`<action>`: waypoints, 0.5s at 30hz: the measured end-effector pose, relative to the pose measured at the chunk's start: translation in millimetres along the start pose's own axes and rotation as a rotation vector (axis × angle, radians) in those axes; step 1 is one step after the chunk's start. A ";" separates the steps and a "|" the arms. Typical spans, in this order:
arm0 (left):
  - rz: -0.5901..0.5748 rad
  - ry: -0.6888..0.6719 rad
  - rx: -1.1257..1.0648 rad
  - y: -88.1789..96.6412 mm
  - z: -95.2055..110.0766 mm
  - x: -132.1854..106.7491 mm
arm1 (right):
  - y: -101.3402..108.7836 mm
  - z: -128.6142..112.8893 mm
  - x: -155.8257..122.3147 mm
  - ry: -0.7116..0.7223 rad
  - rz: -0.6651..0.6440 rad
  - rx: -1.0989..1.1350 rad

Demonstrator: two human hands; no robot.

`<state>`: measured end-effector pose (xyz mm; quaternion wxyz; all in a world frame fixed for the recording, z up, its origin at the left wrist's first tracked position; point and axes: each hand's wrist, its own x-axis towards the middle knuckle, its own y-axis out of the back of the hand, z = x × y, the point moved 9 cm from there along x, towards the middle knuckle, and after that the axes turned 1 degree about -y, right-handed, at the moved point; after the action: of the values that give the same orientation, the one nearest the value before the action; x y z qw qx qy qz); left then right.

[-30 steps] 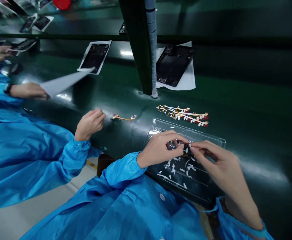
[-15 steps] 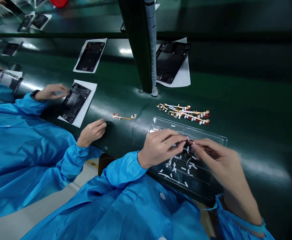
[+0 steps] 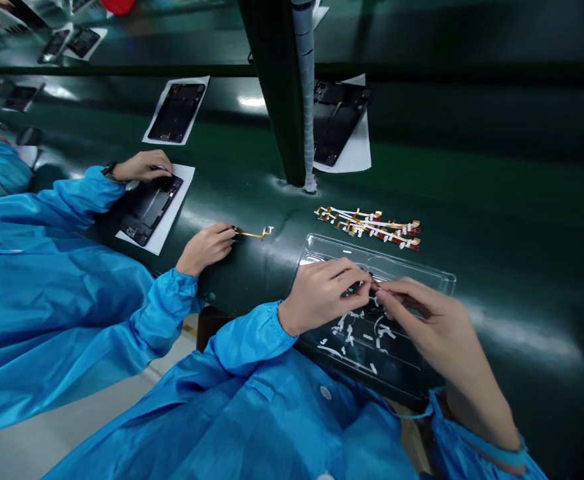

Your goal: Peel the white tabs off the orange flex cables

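Observation:
Over a clear plastic tray [image 3: 412, 265], my left hand [image 3: 319, 293] is closed, thumb and fingertips pinching one end of a small flex cable [image 3: 375, 285]. My right hand [image 3: 429, 313] pinches the same cable from the other side, fingertips almost touching those of the left. Most of the cable is hidden by my fingers; a dark tip and an orange-brown strip show. Below the hands, several white peeled-off strips [image 3: 349, 333] lie scattered in the tray. Just behind it sits a pile of orange and white flex cables [image 3: 372, 225].
To my left, a co-worker's hand [image 3: 207, 248] touches a single flex cable [image 3: 252, 234]; the other hand [image 3: 145, 165] is at a dark device housing [image 3: 149, 210] on white paper. More housings [image 3: 179, 110] lie behind. A green post [image 3: 277, 100] with a wrapped grey conduit rises from the bench.
My fingertips have drawn closer together on the cable. The co-worker's near hand has moved right onto the single flex cable, and the far hand has moved right and up over the housing.

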<state>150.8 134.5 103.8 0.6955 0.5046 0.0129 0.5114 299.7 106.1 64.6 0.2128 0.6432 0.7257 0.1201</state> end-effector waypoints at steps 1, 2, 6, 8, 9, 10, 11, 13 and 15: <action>-0.006 0.016 -0.026 -0.4 -1.7 -0.6 | 0.2 0.4 -0.3 -0.001 -0.001 -0.003; -0.010 0.038 -0.051 -0.6 -4.0 -1.4 | 0.4 1.1 -0.5 -0.004 0.000 -0.007; 0.003 0.104 -0.119 2.7 -10.5 -3.6 | 3.0 5.8 0.8 -0.024 0.029 -0.035; 0.033 0.097 -0.138 6.2 -10.0 -3.5 | 3.5 8.2 2.4 -0.033 0.041 -0.047; 0.042 0.092 -0.143 7.2 -9.5 -3.4 | 3.4 9.2 3.3 -0.037 0.043 -0.053; 0.045 0.091 -0.143 7.5 -9.2 -3.6 | 3.2 9.9 4.1 -0.039 0.045 -0.058; 0.041 0.092 -0.140 7.1 -9.1 -4.0 | 3.0 10.5 4.6 -0.044 0.045 -0.065; 0.028 0.108 -0.139 5.1 -10.0 -5.5 | 3.0 12.1 4.9 -0.063 0.044 -0.072; 0.039 0.142 -0.160 4.8 -14.0 -7.7 | 2.7 13.5 4.2 -0.089 0.033 -0.048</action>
<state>136.3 138.4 96.6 0.7208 0.4100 0.0113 0.5588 308.0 109.3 53.3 0.2582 0.6545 0.7017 0.1121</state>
